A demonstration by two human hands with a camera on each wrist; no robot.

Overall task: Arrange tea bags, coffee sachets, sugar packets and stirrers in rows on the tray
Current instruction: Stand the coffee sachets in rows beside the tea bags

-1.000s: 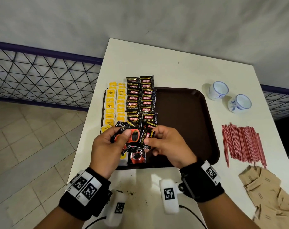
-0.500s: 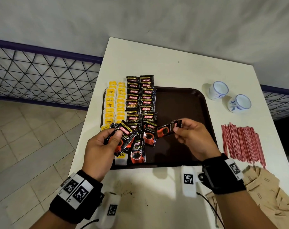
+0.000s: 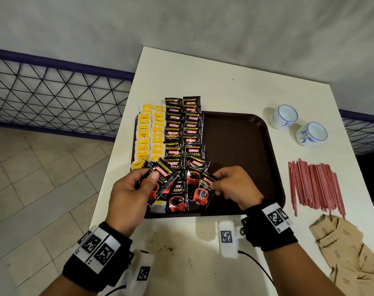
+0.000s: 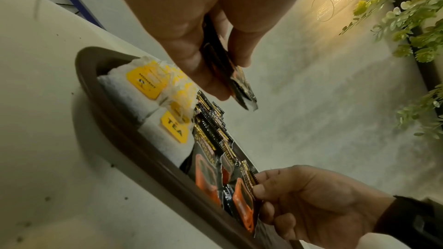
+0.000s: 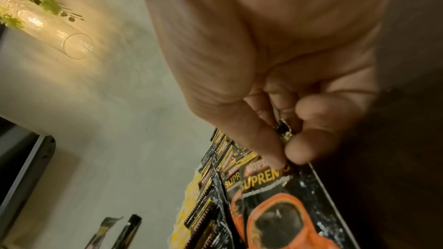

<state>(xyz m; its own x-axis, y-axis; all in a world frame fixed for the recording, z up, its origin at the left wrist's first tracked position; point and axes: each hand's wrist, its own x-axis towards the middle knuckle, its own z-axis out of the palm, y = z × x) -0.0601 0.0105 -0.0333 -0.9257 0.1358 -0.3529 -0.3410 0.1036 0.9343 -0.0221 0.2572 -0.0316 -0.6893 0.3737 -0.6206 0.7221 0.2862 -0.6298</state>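
On the brown tray (image 3: 235, 157), yellow-tagged tea bags (image 3: 143, 137) fill two columns at the left, and black coffee sachets (image 3: 183, 129) fill two columns beside them. My left hand (image 3: 147, 178) hovers over the tray's near left part and grips a small stack of coffee sachets (image 3: 163, 178), seen edge-on in the left wrist view (image 4: 237, 80). My right hand (image 3: 214, 182) pinches the top corner of one coffee sachet (image 3: 201, 193) at the near end of the right coffee column. The right wrist view shows that pinch (image 5: 285, 158) on the sachet (image 5: 275, 205).
Red stirrers (image 3: 314, 184) lie in a bundle on the white table right of the tray. Brown sugar packets (image 3: 348, 248) are heaped at the near right. Two white-and-blue cups (image 3: 285, 116) (image 3: 312, 133) stand at the far right. The tray's right half is bare.
My right hand drew one sachet from the left hand's stack, swung it out to the right, then brought it down at the near end of the right coffee column. The left hand stayed put.
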